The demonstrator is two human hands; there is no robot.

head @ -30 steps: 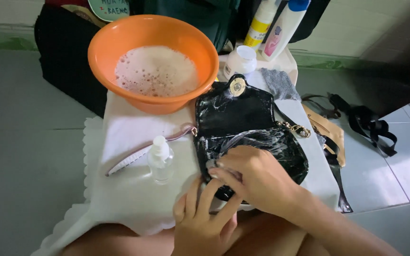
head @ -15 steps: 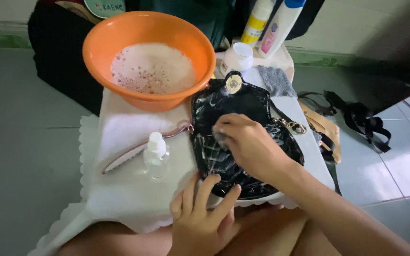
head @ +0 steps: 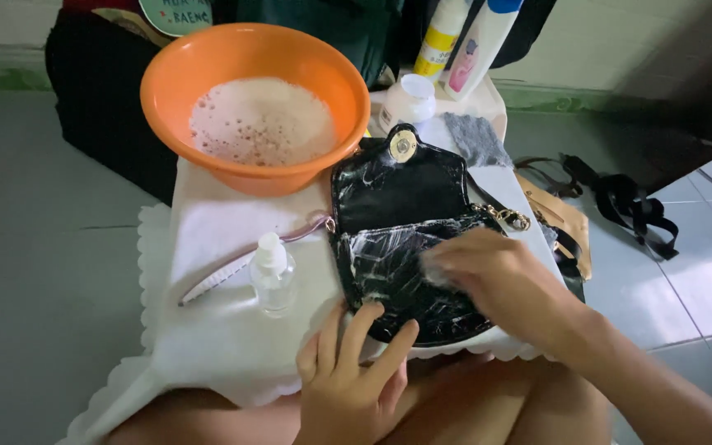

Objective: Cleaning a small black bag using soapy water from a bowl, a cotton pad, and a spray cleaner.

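1. Lying flap-open on the white cloth (head: 216,330) that covers the tabletop is a small black handbag (head: 397,206); its glossy, patent-like skin is streaked with white suds, and a round gold clasp (head: 403,146) sits at the tip of the flap.
2. The right hand (head: 496,276) rests on the bag's front panel at its right side, fingers curled together over something pale that is blurred; whether it pinches a sponge or cloth cannot be told.
3. The left hand (head: 348,379) presses on the bag's lower edge with fingers spread flat, gripping nothing.
4. A gold chain link (head: 511,218) shows at the bag's right corner, and a pinkish strap (head: 232,268) trails off to the left.
5. Just left of the bag stands a small clear plastic spray bottle (head: 274,276) with a white cap.
6. Behind it sits a round orange plastic basin (head: 255,107) filled with bubbly foam.
7. Further back are a squat white jar (head: 408,103), two tall plastic bottles (head: 463,41) and a grey rag (head: 475,138).
8. Tan and black straps (head: 611,210) lie on the tiled floor to the right.
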